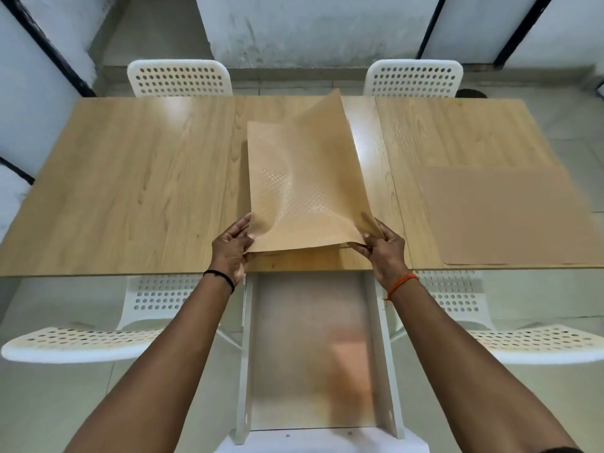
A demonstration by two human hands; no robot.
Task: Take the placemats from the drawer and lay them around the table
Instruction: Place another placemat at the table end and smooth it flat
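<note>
While one placemat point(503, 214) already lay at three o'clock on the table point(130, 178), the left hand point(230, 248) and right hand point(384, 253) pinched another mat's point(304, 184) near corners above the open drawer point(310, 348), apparently to spread it flat.

We see four white perforated chairs: at 11 o'clock point(178, 78), 1 o'clock point(413, 78), 8 o'clock point(85, 341) and 4 o'clock point(523, 340). Black bars point(49, 44) cross the pale wall point(310, 27) at 12 o'clock.

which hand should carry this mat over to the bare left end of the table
Left. The left hand already grips the mat on that side; the right hand would cross over.
</note>
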